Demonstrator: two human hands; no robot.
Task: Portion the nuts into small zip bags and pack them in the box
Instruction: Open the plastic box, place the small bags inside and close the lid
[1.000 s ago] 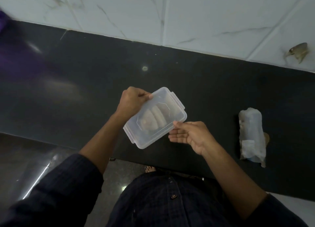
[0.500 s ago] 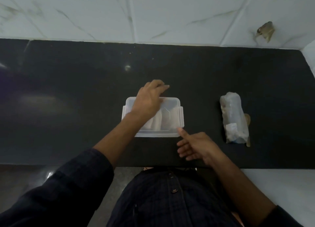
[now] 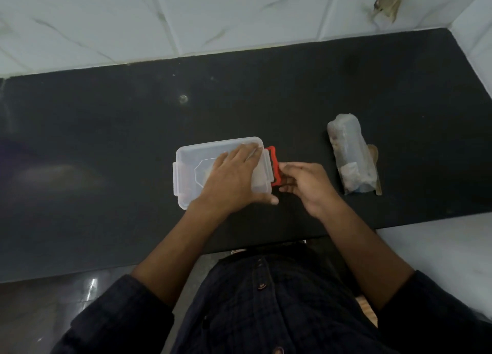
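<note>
A clear plastic box (image 3: 191,164) with its lid on lies flat on the black counter (image 3: 106,146). Pale packed bags show faintly through the lid. My left hand (image 3: 234,178) presses flat on the lid with straight fingers. A red latch (image 3: 274,164) sticks out from the box's right end. My right hand (image 3: 306,183) is at that latch, its fingertips curled onto the latch's lower part. A large clear bag of nuts (image 3: 351,156) lies to the right, apart from both hands.
A white tiled wall (image 3: 213,15) rises behind the counter, with a brown mark (image 3: 386,3) at upper right. A white ledge (image 3: 439,247) adjoins the counter's front right. A wooden piece (image 3: 374,154) sticks out from under the nut bag.
The box went from being held tilted in the air to lying flat on the counter. My left hand flattened on the lid and my right hand moved up to the red latch.
</note>
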